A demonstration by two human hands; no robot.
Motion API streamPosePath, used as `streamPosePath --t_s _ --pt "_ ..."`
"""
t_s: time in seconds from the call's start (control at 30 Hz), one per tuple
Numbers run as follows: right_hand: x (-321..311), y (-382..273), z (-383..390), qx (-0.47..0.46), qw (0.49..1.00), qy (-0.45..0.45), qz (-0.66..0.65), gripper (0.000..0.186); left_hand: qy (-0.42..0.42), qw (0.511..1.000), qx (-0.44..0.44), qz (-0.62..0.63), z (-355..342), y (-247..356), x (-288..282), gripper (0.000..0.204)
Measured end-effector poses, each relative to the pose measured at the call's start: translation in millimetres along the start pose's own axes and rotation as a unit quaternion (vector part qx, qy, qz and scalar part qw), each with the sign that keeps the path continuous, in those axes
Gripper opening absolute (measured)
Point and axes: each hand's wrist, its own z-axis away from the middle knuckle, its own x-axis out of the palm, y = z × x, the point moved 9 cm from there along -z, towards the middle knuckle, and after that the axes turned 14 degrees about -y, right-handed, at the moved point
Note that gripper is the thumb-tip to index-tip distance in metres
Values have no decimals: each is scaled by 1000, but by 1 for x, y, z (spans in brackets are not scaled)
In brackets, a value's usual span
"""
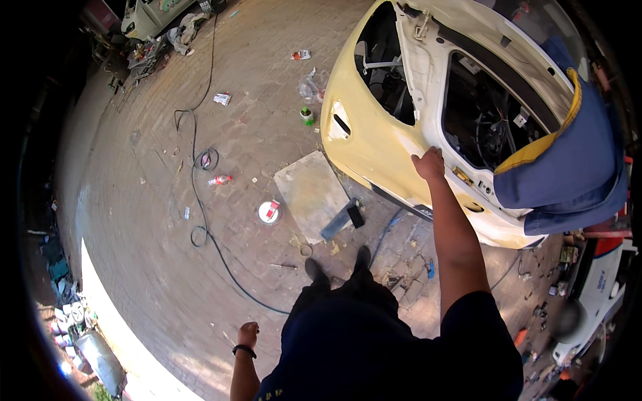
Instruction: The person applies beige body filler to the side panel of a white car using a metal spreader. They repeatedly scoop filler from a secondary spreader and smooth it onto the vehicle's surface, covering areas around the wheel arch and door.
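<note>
My right arm reaches forward, and my right hand point(429, 165) lies against the cream-yellow car body point(374, 150), at the rim just below the large rear opening. Its thumb is spread to the left, away from the fingers, and I see no tool in it. The fingertips are partly hidden by the hand itself. My left hand point(248, 333) hangs low at my left side, fingers curled in, with a dark band on the wrist. It touches nothing I can see. Blue cloth with a yellow edge point(562, 167) drapes over the right side of the car body.
A flat board point(311, 194) lies before my feet, with a long grey-blue block point(338, 220) and a black pad point(356, 216) on it. Left of it are a white-lidded tub point(269, 212), a red-labelled bottle point(219, 180) and a dark hose point(194, 167). A green-capped bottle point(306, 115) stands near the car.
</note>
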Motion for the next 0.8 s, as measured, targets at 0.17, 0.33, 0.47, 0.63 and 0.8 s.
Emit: streamPosePath --t_s 0.17,0.33,0.47,0.63,0.8 --pt "-7 -21 -7 -31 996 80 16 77 42 996 -20 75 20 -34 1 37" --pt "-21 0 -32 -58 989 116 65 43 35 998 -43 36 50 -111 -6 39" --pt "-36 -2 -47 -31 978 112 173 27 46 994 -80 56 71 -176 -31 40" --pt "-2 -18 -9 -71 992 104 -29 12 80 990 -115 16 82 -183 -109 43" --pt "206 -93 87 -32 907 -189 -375 17 90 989 -61 105 7 -165 -155 36"
